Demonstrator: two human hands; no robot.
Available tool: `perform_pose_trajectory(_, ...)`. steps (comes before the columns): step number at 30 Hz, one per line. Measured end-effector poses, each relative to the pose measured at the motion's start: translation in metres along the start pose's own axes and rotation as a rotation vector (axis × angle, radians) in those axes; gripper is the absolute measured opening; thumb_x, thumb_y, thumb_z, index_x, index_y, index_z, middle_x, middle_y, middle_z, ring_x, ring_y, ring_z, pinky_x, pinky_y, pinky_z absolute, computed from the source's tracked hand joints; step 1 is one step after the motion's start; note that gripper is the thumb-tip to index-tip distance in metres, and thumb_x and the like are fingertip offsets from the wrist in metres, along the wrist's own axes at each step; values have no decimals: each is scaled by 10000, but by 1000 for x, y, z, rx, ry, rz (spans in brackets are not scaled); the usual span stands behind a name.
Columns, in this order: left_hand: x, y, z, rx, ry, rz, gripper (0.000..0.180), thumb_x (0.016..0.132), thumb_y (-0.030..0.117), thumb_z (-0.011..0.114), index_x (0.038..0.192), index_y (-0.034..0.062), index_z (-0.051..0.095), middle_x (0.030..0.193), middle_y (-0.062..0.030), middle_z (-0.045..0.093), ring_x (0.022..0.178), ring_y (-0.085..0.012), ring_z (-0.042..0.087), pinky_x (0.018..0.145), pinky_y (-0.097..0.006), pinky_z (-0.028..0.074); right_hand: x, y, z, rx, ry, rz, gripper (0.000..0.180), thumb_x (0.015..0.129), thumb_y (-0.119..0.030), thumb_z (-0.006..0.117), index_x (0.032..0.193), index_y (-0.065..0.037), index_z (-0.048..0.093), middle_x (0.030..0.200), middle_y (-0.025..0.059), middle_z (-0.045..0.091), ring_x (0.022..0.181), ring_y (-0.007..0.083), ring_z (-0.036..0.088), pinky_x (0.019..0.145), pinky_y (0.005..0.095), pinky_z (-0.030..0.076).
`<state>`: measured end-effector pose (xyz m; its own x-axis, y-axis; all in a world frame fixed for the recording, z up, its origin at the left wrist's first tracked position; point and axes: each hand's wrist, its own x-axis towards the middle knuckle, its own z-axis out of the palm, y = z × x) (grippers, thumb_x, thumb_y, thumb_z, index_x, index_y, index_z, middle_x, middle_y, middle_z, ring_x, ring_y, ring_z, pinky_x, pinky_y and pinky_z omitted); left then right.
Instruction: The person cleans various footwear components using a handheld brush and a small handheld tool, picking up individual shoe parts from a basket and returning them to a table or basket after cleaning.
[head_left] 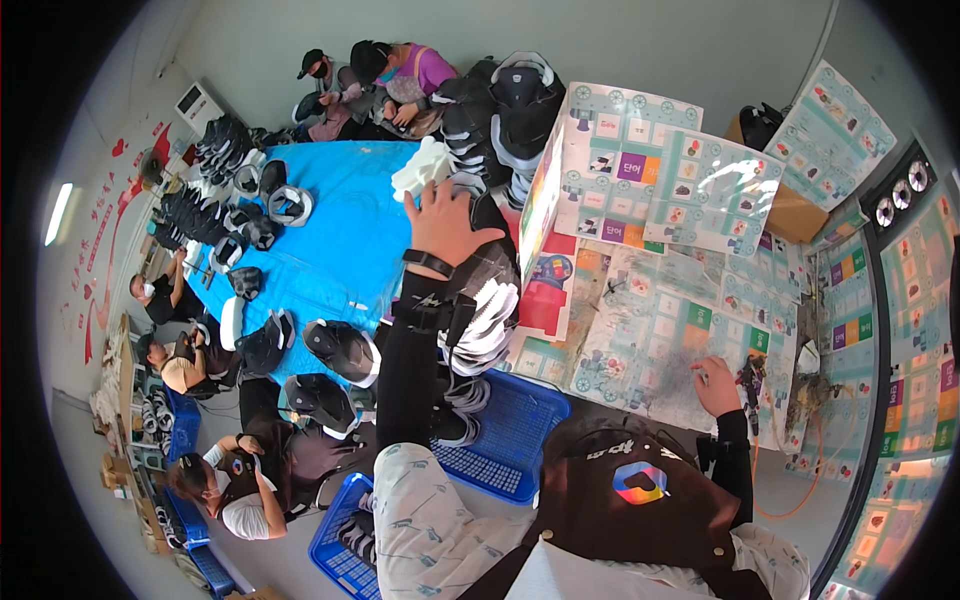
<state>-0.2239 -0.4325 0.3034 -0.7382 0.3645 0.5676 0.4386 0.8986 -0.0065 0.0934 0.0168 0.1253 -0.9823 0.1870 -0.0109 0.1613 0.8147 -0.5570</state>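
Blue table: left hand outstretched over black-white stack; right hand low.

From my remote seat I saw large printed sheets of pale teal with small coloured squares propped upright ahead of me, right of the blue table. More of the same glossy sheets lay flat below them. A red, white and blue printed cardboard panel stood on edge just beside them. A brown cardboard box sat behind. Red cut-out decorations marked the far left wall.
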Motion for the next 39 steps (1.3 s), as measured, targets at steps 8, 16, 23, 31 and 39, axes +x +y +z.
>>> perform_pose_trajectory(8, 9, 7, 48, 118, -133, 23, 265, 762, 253, 755, 996, 141, 701, 937, -101, 716, 1028, -292, 642, 975, -519, 396, -15, 14, -5, 61, 72, -21, 162, 820, -19, 622, 974, -37, 670, 975, 174, 638, 1004, 381, 604, 839, 430, 512)
perform_pose_trajectory(16, 4, -1, 33, 10, -50, -102, 505, 775, 448, 785, 1105, 96, 634, 878, -129, 715, 1002, -310, 664, 891, -447, 419, -13, 21, 12, 56, 15, -52, 168, 817, 11, 618, 977, -21, 659, 982, 167, 635, 957, 365, 626, 795, 421, 520)
perform_pose_trajectory(23, 13, 11, 64, 192, -26, -140, 205, 884, 182, 554, 846, 112, 743, 910, -133, 723, 924, -307, 678, 929, -463, 399, -10, 11, 7, 67, -19, -96, 135, 870, 14, 593, 993, 5, 649, 1046, 164, 625, 978, 321, 650, 778, 370, 570)
perform_pose_trajectory(31, 12, -12, 61, -44, 29, -209, 126, 845, 219, 644, 817, 106, 692, 791, -128, 706, 798, -331, 696, 820, -457, 479, -13, 38, 15, 29, -1, -96, 146, 872, 13, 593, 1006, -5, 647, 1035, 161, 626, 958, 334, 645, 773, 385, 561)
perform_pose_trajectory(39, 15, -32, -10, 28, 436, -250, 89, 837, 169, 719, 885, 120, 664, 851, -67, 686, 908, -282, 633, 852, -459, 391, 3, 22, 22, 61, -43, -124, 161, 859, 17, 578, 997, -9, 656, 1000, 161, 623, 881, 334, 640, 738, 388, 536)
